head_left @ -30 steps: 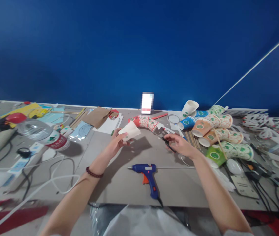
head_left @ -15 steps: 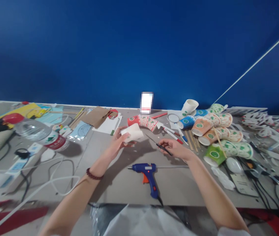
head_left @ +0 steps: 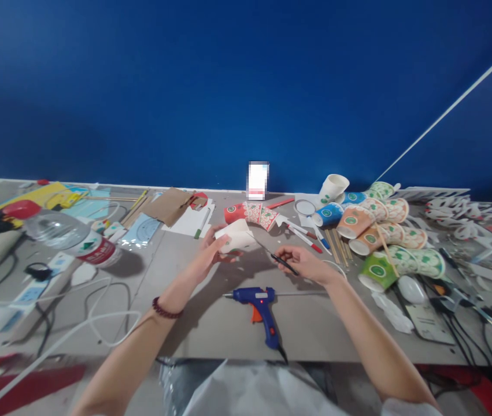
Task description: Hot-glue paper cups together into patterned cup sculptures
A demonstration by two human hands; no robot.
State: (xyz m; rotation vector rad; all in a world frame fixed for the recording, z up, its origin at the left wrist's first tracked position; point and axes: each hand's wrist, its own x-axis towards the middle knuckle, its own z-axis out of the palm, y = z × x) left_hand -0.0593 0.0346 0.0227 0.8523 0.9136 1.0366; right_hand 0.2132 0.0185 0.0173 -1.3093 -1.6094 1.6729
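Observation:
My left hand (head_left: 211, 249) is closed around a white paper cup (head_left: 237, 236) with a small green print, tilted above the table. Between the fingers of my right hand (head_left: 300, 263) is a slim black-handled cutting tool (head_left: 284, 263). Its thin metal blade points up and left, with the tip at the cup's right side; whether it touches the cup I cannot tell. Knife or scissors cannot be made out. Below both hands lies a blue glue gun (head_left: 265, 312) with an orange trigger, a lit red light and a glue stick in its back.
Several patterned paper cups (head_left: 378, 271) lie at right beside wooden sticks (head_left: 337, 247) and markers (head_left: 304, 238). Red cups (head_left: 248, 214) lie behind the held cup, before a phone (head_left: 258, 180). At left are a water bottle (head_left: 67, 234), a power strip (head_left: 40, 297) and looping cables.
My right hand has moved slightly left, bringing the blade up to the white cup. My left hand has turned the cup a little, its green print shifting.

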